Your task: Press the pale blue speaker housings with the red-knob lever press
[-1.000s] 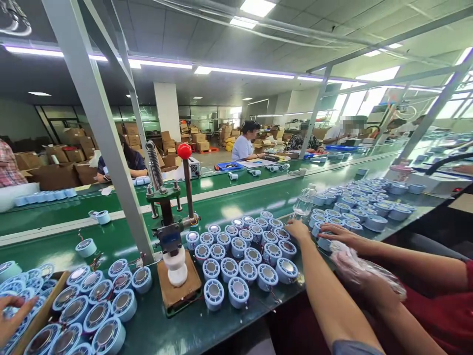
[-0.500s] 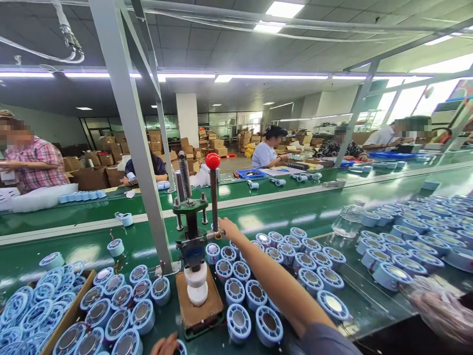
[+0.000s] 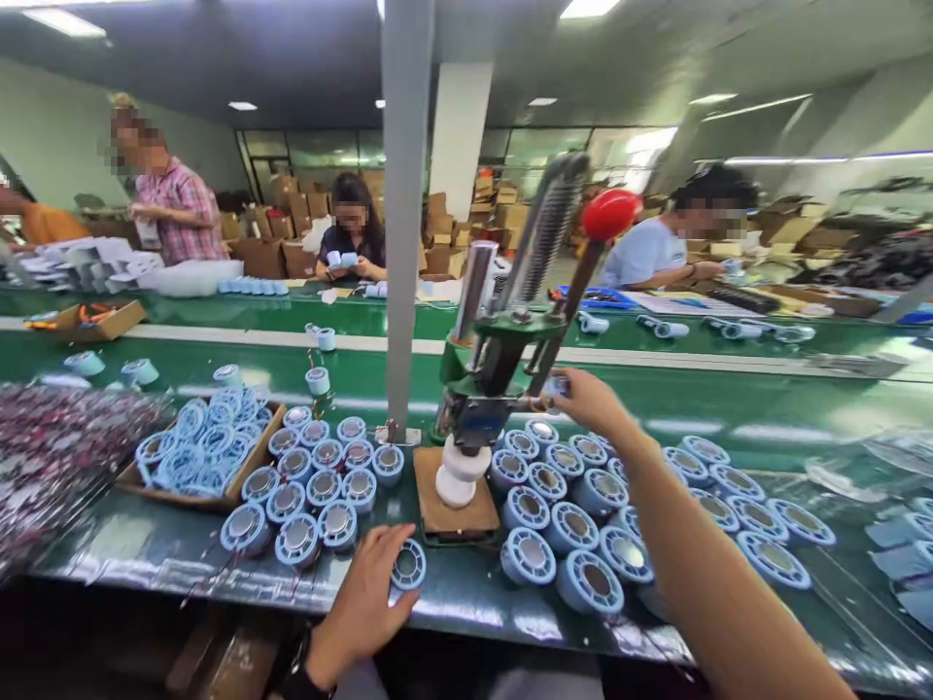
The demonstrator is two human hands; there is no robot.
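- One blue cup [image 3: 418,574] is at the near edge of the table [image 3: 473,603], left of the press [image 3: 485,423], grey disc [image 3: 409,561] upward.
- My left hand [image 3: 370,593] is half-curled, holding that cup between fingers and thumb; I favour a light pinch off the disc.
- My right hand [image 3: 583,401] curls beside the lower end of the lever [image 3: 573,306]; I cannot tell whether it grips.
- I do best keeping fingers clear of the white block [image 3: 459,476].

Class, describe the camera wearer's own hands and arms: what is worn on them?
Left hand: ungloved, with a black band at the wrist, possibly a watch. Right hand: also ungloved; its forearm is bare to the picture's edge, with no sleeve showing.
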